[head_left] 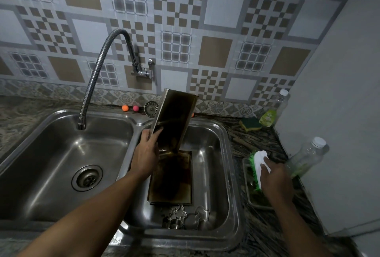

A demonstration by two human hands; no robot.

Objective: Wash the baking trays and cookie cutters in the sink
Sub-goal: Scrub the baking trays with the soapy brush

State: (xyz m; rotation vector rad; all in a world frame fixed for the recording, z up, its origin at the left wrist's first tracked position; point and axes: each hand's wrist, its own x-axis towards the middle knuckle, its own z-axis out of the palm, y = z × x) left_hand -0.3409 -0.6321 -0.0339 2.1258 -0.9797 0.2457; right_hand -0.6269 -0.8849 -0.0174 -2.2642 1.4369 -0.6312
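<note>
Spanning the stone counter (257, 137), a steel double sink (61, 112) fills most of the view. A bendy metal faucet (96, 67) arches from the tiled wall and ends over the left basin (51, 164).

In the right basin (213, 174) a dark, stained baking tray (170, 178) lies flat on the bottom. A second baking tray (174, 117) stands tilted on end above it, its lower edge meeting the flat one. The left hand (146, 154) grasps this tilted tray by its left edge, thumb on the inner face.

The right hand (275, 178) is curled round a white scrub brush (260, 160) with green bristles, over a small dish (248, 193) on the counter right of the sink. A clear bottle (306, 158) stands just beside the brush, and another bottle (280, 102) is at the back corner.

Metal cookie cutters (183, 217) sit heaped at the near end of the right basin, just beside the flat tray. A green sponge (250, 123) and a soap pouch (267, 117) lie by the far bottle. Behind the sink rest a drain strainer (151, 108), an orange ball (125, 108) and a pink ball (135, 108).
</note>
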